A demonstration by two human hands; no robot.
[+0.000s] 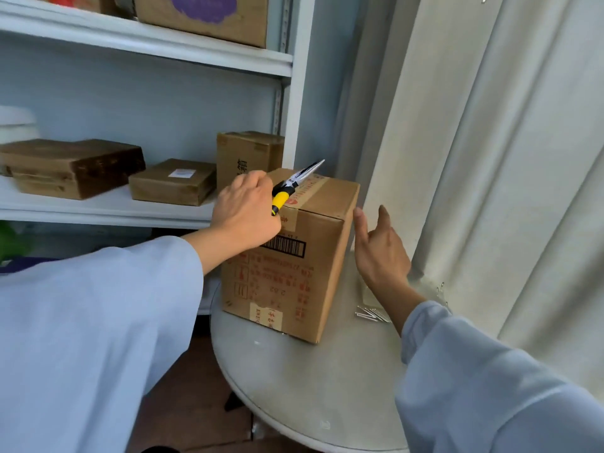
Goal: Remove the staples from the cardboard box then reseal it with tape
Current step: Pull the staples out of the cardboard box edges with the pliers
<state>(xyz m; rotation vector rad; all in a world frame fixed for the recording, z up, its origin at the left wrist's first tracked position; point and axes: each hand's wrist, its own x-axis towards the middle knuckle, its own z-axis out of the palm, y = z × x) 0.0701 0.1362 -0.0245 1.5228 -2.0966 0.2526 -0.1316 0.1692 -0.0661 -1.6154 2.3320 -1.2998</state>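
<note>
Gripping yellow-handled pliers [295, 183] above the cardboard box [291, 253], left hand [250, 212] curls tight; right hand [380, 253] hangs spread just beside the box's right edge, near staples [372, 314] by the round table [294, 387] rim

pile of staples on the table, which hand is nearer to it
Right. The right hand hangs open just above and behind the pile of staples, beside the box. The left hand grips pliers over the box's far top corner.

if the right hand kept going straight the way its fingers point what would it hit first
Most likely the pale curtain behind the cardboard box; the right hand points up and away beside the box's right side, apparently apart from it, though depth is unclear.
</note>
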